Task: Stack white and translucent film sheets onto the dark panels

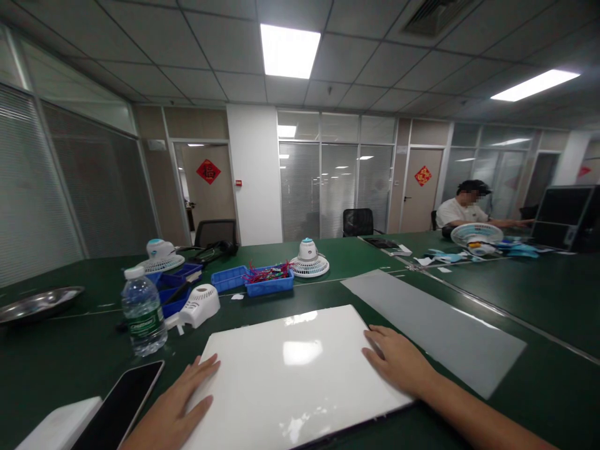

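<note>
A glossy white rectangular panel [290, 375] lies in front of me on the green table, with ceiling light reflected in its surface. A thin dark edge shows along its near side. At its left edge is my left hand [180, 400], fingers stretched out and thumb apart, fingertips resting on the surface. My right hand [398, 359] lies along the opposite edge, its fingers spread over the rim and the top. Neither hand is wrapped round anything that I can see. A black-screened phone [122, 406] lies left of my left hand, beside a white box-like object [60, 425].
A water bottle [143, 315], white plastic housing [201, 305] and blue bins [269, 284], one holding wires, stand beyond the panel. White fan parts [309, 259] sit farther back. A grey sheet [435, 331] lies right, a metal tray [37, 303] left. A person [462, 209] sits far right.
</note>
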